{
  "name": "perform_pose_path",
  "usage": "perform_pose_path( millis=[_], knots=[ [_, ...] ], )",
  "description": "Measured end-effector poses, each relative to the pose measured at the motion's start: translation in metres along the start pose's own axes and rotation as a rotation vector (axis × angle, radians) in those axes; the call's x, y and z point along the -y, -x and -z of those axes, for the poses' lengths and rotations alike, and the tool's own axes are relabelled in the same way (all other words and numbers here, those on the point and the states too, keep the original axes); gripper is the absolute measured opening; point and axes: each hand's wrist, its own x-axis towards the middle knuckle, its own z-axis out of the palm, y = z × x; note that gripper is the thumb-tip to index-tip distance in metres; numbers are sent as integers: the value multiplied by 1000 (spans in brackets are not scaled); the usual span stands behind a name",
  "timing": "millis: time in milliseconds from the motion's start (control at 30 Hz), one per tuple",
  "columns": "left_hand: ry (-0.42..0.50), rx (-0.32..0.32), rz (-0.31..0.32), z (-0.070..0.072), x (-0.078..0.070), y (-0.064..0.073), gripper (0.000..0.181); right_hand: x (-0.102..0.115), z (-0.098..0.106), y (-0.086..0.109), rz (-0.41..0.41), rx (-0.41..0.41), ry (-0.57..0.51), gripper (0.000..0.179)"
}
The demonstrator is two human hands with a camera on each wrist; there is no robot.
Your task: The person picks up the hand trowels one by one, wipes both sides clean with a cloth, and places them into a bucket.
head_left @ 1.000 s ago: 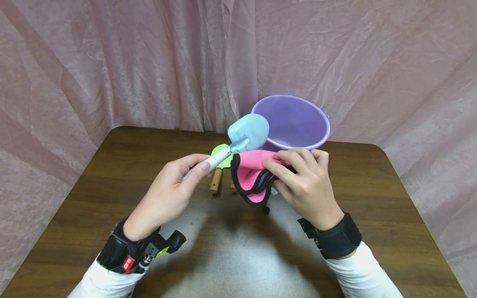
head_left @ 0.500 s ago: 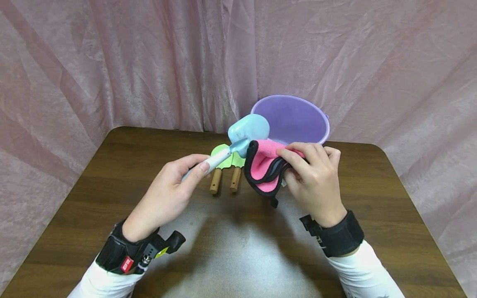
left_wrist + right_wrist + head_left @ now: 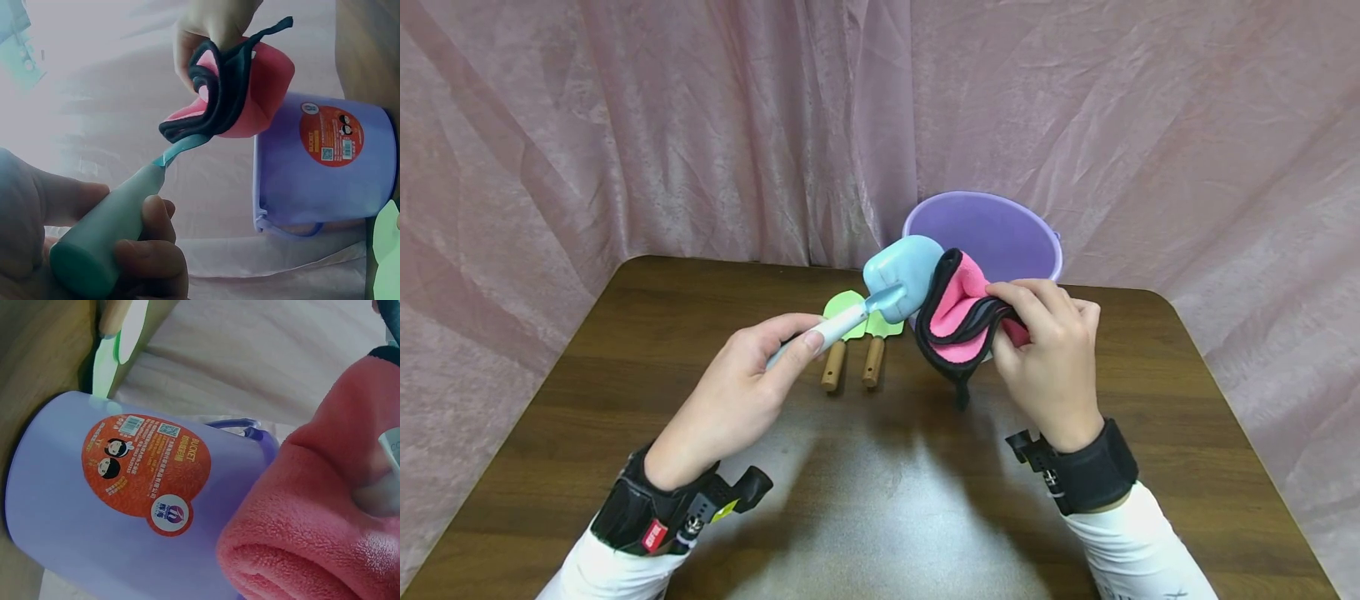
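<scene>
My left hand grips the white handle of a light blue hand trowel, its blade tilted up and away. The handle fills the lower left of the left wrist view. In my right hand a folded pink cleaning cloth with black edging is pinched. The cloth lies at the right edge of the blade, and in the left wrist view it hides most of the blade. Whether the cloth touches the blade is hard to tell. Thick pink pile shows close up in the right wrist view.
Behind the cloth stands a purple bucket, with an orange label on its side. Two green tools with wooden handles lie on the brown wooden table, partly under the trowel. A pink curtain hangs behind the table.
My right hand has moved the cloth to the right and slightly up, uncovering the second green tool's handle. The trowel and left hand have barely shifted.
</scene>
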Motion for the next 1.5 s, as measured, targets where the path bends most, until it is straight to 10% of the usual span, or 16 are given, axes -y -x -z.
perform_pose_path(
  millis=[800,1167,1500],
  knots=[
    [-17,-20,-62,0,-1,0,26,1,7,-4,-205,59,-175,20],
    [-18,-32,-71,-2,1,-1,24,36,21,-16,-192,89,-242,18],
    [-17,-28,-61,-2,0,-1,27,8,7,-1,-155,172,-262,25]
  ],
)
